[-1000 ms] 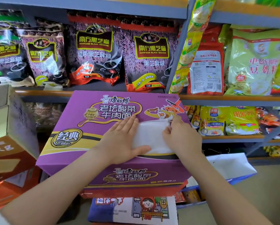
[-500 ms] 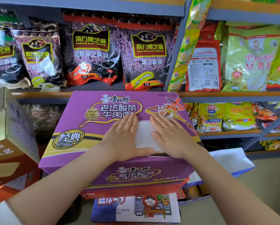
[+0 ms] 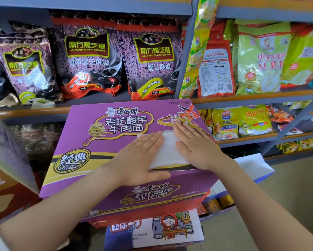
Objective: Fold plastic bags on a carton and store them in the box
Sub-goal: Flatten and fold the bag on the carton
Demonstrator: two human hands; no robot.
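A folded white plastic bag (image 3: 168, 149) lies flat on top of a purple noodle carton (image 3: 90, 147). My left hand (image 3: 139, 158) lies palm down on the bag's left part, fingers straight, thumb stretched along the carton's front edge. My right hand (image 3: 195, 144) presses flat on the bag's right part, fingers straight and pointing up-left, a ring on one finger. Only a strip of the bag shows between the two hands. An open brown cardboard box (image 3: 8, 178) stands at the left.
Grey shelves (image 3: 242, 100) behind the carton hold dark sesame-paste packs (image 3: 90, 64) and green and yellow food bags. The carton sits on a stack with a white printed box (image 3: 157, 230) beneath. A white and blue box (image 3: 253, 167) is at the lower right.
My right hand let go of the bag's right edge and came to lie flat on the bag. My left hand stayed pressing the left part. The view shifted slightly.
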